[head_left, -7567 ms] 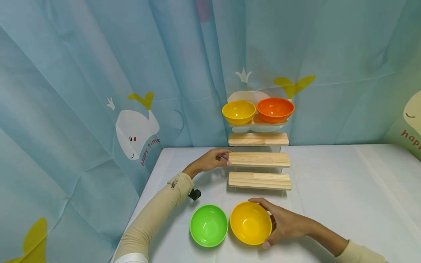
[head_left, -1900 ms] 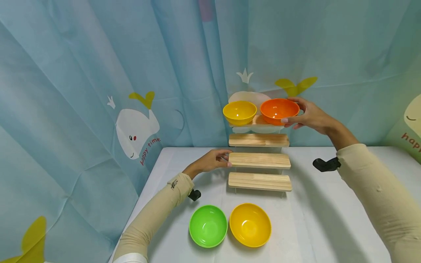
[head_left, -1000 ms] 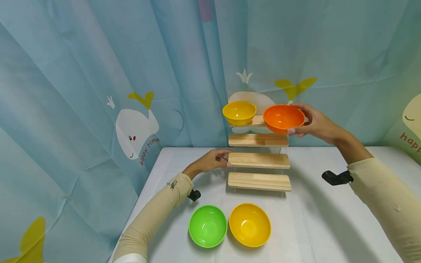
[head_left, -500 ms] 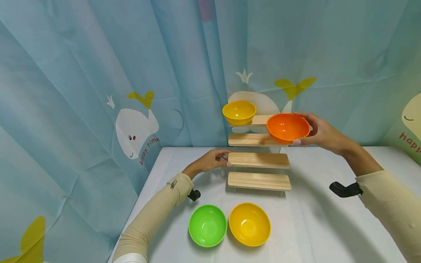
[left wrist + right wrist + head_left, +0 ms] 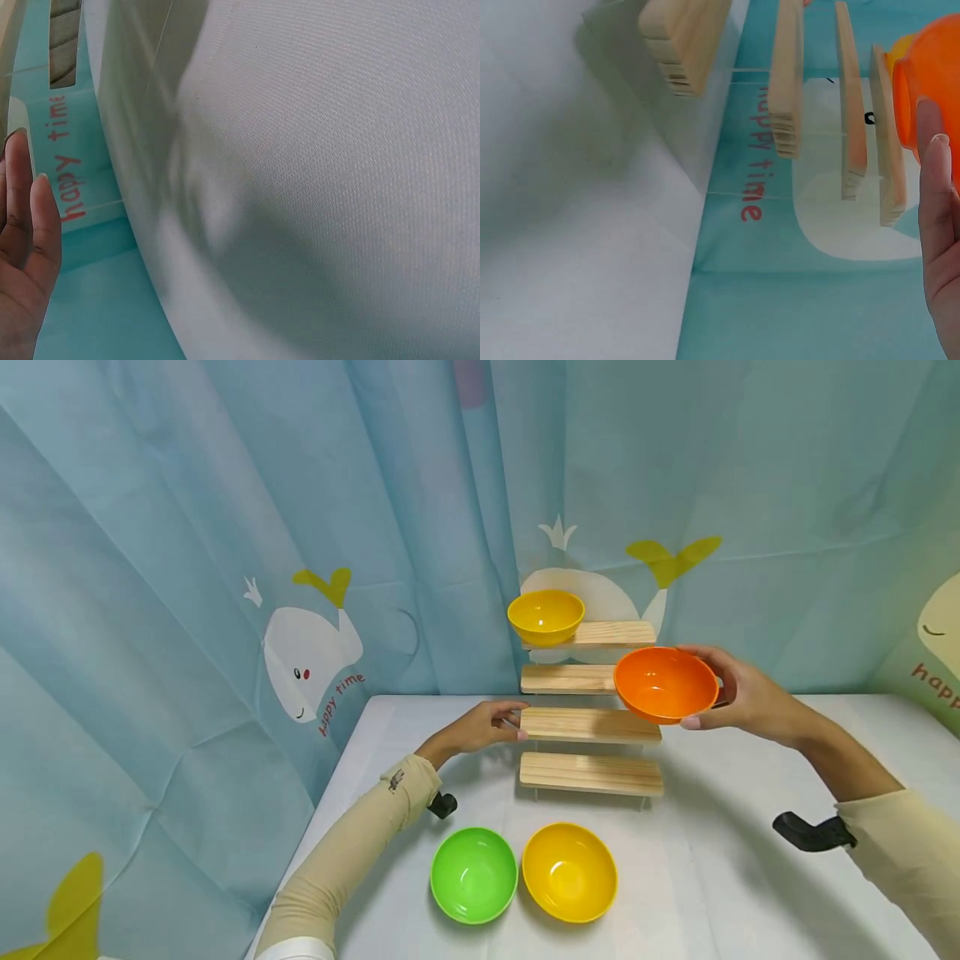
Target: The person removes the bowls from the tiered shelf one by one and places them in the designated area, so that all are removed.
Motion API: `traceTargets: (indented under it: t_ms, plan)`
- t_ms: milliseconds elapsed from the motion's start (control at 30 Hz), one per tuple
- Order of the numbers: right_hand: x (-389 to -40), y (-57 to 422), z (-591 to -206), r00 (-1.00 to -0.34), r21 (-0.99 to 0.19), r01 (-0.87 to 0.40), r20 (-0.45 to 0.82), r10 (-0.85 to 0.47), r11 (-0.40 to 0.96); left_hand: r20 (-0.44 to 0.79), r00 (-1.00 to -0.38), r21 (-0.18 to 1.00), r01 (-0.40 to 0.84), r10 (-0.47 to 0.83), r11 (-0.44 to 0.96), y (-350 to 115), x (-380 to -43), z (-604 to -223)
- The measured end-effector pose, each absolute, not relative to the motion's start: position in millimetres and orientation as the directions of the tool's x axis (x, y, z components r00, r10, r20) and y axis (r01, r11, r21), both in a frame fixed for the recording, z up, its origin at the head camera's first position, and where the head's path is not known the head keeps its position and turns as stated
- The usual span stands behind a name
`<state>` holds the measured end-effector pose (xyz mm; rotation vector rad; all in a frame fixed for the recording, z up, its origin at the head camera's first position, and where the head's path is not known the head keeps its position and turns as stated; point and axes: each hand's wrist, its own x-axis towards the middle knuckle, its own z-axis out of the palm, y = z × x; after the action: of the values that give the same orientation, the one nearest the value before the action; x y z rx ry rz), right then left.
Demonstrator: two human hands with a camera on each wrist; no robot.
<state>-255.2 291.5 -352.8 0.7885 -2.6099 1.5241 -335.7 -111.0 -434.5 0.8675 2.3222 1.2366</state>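
Observation:
My right hand (image 5: 738,689) holds an orange bowl (image 5: 666,685) by its right side, thumb in front and fingers behind. The bowl hangs in front of the right end of a four-tier wooden display stand (image 5: 591,724), off its shelves. In the right wrist view the bowl (image 5: 936,90) shows at the right edge, with my fingers (image 5: 935,165) against it. My left hand (image 5: 480,727) grips the left end of the stand's second shelf from the bottom, between thumb and forefinger. A yellow bowl (image 5: 546,617) sits on the left of the top shelf.
A green bowl (image 5: 474,875) and a yellow-orange bowl (image 5: 570,872) stand side by side on the white table (image 5: 750,860), in front of the stand. Behind the table hangs a blue curtain (image 5: 450,527) with whale prints.
My right hand has let go of the yellow-orange bowl on the table, taken the orange bowl off the top shelf, and brought it down, forward and slightly right. The left hand has stayed put.

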Motion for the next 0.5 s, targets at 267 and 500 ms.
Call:
traceTargets:
  t_ms: [267, 500]
  plan:
    - [-238.6, 289.9, -360.0, -0.860, -0.836, -0.418, 0.240, -0.450, 0.354, -0.042, -0.755, 0.825, 0.344, 0.655, 0.449, -111.1, -332.6, -431.5]
    - [-224.8, 289.0, -365.2, -0.860, -0.847, -0.414, 0.245, -0.447, 0.333, -0.037, -0.751, 0.827, 0.348, 0.660, 0.442, -110.5, -333.3, -431.7]
